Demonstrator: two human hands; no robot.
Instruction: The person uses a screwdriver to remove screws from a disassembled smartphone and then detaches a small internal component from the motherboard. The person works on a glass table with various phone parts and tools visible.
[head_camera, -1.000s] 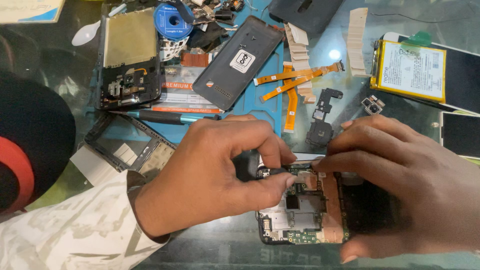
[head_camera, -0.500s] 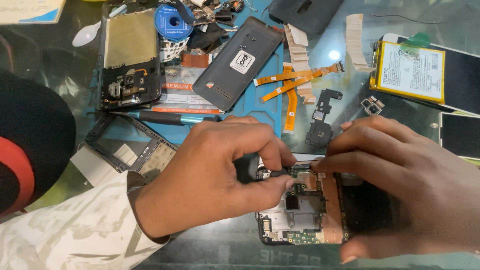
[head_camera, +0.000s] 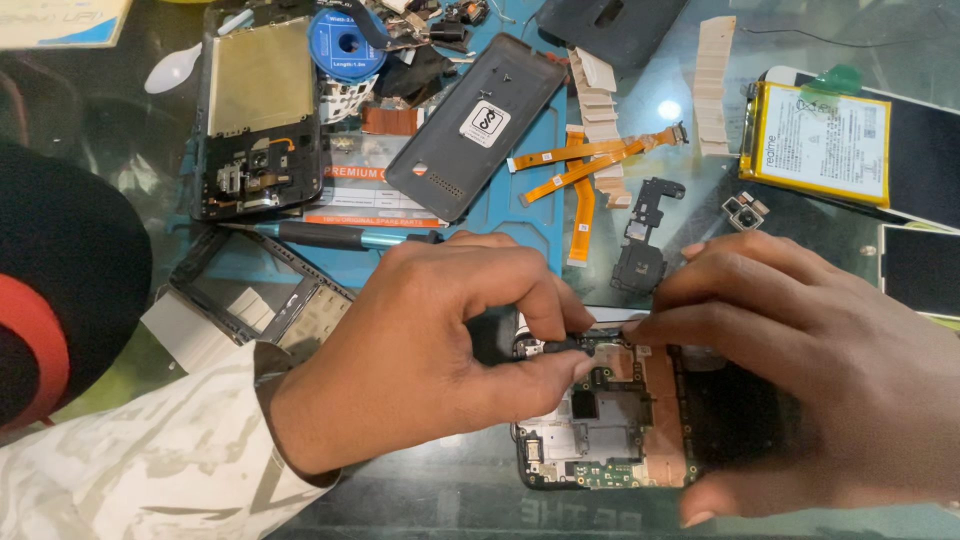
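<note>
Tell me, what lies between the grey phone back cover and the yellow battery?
In the head view, orange flex cables and pale strips lie between the grey back cover and yellow battery.

An opened phone (head_camera: 610, 425) lies flat, circuit board exposed, a small black part (head_camera: 575, 343) at its top edge.

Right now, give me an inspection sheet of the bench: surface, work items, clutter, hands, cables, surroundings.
Surface: glass table with a blue work mat on it.
Job's things: opened phone, circuit board exposed; a small black part lies at its top edge.
Clutter: grey back cover, yellow-edged battery, second stripped phone, empty frame, blue solder spool, screwdriver, camera module.
Grippers: left hand pinches the small black part; right hand holds the phone, fingertip at the part.
Cables: orange flex ribbons, loose on the mat.
Surroundings: a dark rounded shape with red at left.
</note>
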